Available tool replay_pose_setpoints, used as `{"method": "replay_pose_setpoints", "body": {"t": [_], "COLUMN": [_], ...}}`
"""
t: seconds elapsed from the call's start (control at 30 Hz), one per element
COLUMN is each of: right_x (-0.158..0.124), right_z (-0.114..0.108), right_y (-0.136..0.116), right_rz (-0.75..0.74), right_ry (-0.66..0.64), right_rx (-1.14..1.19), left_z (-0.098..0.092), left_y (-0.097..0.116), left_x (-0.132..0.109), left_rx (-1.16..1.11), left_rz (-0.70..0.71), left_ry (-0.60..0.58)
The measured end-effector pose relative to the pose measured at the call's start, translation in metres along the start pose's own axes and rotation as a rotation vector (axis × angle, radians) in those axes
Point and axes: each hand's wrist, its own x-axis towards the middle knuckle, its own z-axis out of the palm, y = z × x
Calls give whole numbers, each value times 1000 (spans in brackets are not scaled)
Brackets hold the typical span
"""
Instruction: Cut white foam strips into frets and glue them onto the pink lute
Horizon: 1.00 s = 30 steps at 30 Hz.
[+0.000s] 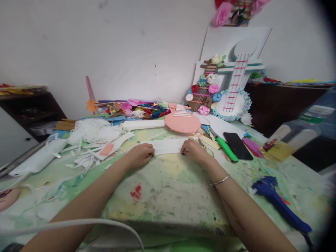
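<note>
A white paper strip (168,147) lies crosswise near the middle of the table. At its left end is my left hand (143,154), fingers curled and closed on the edge. My right hand (193,150) pinches the other end, thumb and fingers together; a metal bangle circles that wrist. Just beyond the strip stands a pink paper lute shape (183,121) with white strips across its neck. Scissors (207,148) lie partly hidden beside my right hand. The undersides of the strip's ends are covered by my fingers.
To the right are a green cutter (227,149), a black phone (238,146), a bottle of yellow liquid (296,134) and a blue glue gun (280,203). Paper scraps (88,159) and white string (93,130) lie left. A white cable (105,222) crosses in front. Decorated instruments (232,98) lean behind.
</note>
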Motion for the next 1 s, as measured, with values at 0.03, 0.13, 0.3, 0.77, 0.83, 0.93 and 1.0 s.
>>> {"method": "replay_pose_setpoints", "body": {"t": [0.03,0.13,0.3,0.77,0.83,0.93,1.0], "right_x": [1,2,0,5,5,6,6], "right_z": [1,2,1,8,8,9,10], "right_y": [1,1,-4,-6,-6,-5,-3], "right_rz": [6,26,59,190,202,221,228], "right_ry": [2,7,5,-65,-67,-64,-64], "right_rx": [-5,-17,-47,-107,-101,-86,-71], "left_z": [1,2,1,8,8,8,8], "left_y": [-1,-4,-4,0,0,1,1], "left_x": [0,0,0,5,5,5,5], "left_rx": [-11,-46,-34,-7,5,20,33], "left_rz": [4,15,11,-37,-39,-36,-37], "left_ry": [-2,-2,10,79,79,78,72]}}
